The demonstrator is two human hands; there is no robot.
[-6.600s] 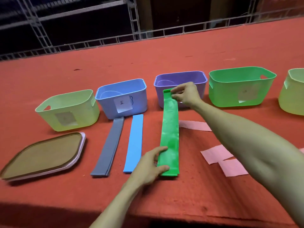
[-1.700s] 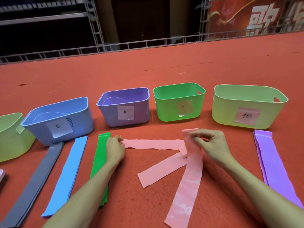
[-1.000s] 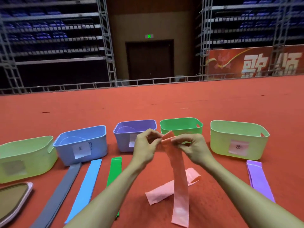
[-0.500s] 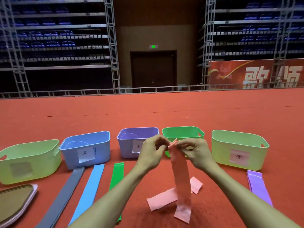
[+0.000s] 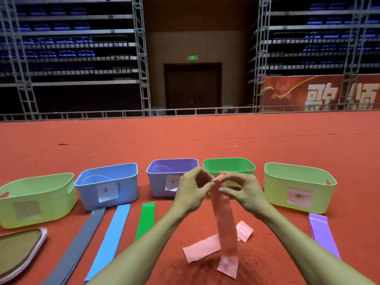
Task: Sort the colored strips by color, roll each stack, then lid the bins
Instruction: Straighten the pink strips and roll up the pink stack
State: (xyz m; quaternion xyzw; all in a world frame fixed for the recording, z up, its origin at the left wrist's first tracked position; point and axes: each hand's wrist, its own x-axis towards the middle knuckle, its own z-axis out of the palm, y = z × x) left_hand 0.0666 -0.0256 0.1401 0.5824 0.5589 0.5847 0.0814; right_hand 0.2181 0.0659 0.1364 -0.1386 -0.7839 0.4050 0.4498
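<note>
My left hand (image 5: 192,192) and my right hand (image 5: 240,192) pinch the top end of pink strips (image 5: 225,229) that hang down to the red floor. Another pink strip (image 5: 205,248) lies flat behind them. A grey strip (image 5: 82,241), a blue strip (image 5: 112,237) and a green strip (image 5: 146,220) lie side by side at the left. Purple strips (image 5: 322,235) lie at the right. Behind them stand a pale green bin (image 5: 37,199), a blue bin (image 5: 109,185), a purple bin (image 5: 166,176), a green bin (image 5: 229,167) and another pale green bin (image 5: 298,186).
A brown lid (image 5: 18,249) with a pale rim lies at the lower left. The red carpet (image 5: 205,136) stretches far back to a metal railing (image 5: 185,112), with scaffolded seating and a dark door beyond.
Both hands lifted the pink strips off the floor and brought their top ends together in front of the green bin. My head tilted up, showing more of the hall.
</note>
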